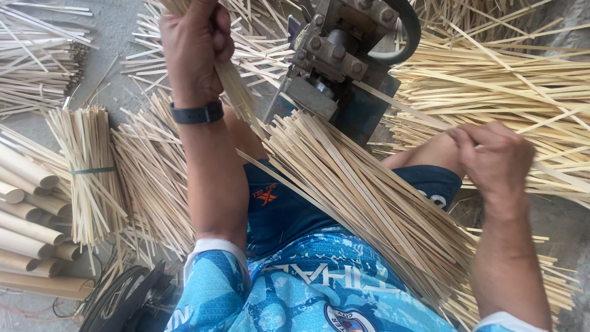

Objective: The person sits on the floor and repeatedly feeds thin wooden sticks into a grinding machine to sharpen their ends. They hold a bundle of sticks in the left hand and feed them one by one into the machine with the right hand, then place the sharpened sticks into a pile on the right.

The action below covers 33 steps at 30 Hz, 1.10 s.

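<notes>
My left hand [195,43] is raised at the top left, closed round a thick bunch of thin bamboo strips [236,92] that hangs down toward my lap. A black band sits on that wrist. My right hand [495,157] is closed at the right, pinching a single strip [405,110] that runs out of the grey-blue metal machine [335,67] in front of me. A fan of several loose bamboo strips [362,197] lies across my lap and blue shorts.
A tied bundle of strips [86,172] lies on the floor at left, beside stacked round bamboo tubes [24,215]. Heaps of loose strips [491,86] cover the ground at right and behind the machine. A black coil [123,301] sits at bottom left.
</notes>
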Each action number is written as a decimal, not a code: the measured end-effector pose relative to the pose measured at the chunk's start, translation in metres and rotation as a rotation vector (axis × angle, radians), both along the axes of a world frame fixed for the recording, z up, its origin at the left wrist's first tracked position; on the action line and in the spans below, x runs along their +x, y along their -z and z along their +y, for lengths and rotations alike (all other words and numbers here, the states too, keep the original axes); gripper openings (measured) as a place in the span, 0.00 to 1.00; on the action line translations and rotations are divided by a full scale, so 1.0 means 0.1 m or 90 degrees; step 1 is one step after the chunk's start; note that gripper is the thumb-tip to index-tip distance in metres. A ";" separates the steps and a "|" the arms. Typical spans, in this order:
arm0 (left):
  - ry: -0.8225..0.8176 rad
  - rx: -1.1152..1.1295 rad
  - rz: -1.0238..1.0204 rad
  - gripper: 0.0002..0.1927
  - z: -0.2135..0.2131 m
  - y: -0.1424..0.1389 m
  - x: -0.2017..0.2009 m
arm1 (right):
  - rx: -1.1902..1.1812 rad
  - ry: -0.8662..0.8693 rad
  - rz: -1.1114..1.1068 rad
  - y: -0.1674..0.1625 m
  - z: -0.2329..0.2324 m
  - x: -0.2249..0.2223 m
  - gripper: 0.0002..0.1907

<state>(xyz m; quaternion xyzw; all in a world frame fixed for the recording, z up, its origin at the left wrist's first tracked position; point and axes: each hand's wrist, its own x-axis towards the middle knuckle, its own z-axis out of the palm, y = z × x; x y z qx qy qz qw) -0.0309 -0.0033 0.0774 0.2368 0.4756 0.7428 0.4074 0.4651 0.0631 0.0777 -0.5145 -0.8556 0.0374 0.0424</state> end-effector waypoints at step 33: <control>-0.057 -0.156 -0.072 0.12 0.28 0.60 0.09 | 0.036 -0.025 -0.029 -0.16 -0.06 -0.47 0.09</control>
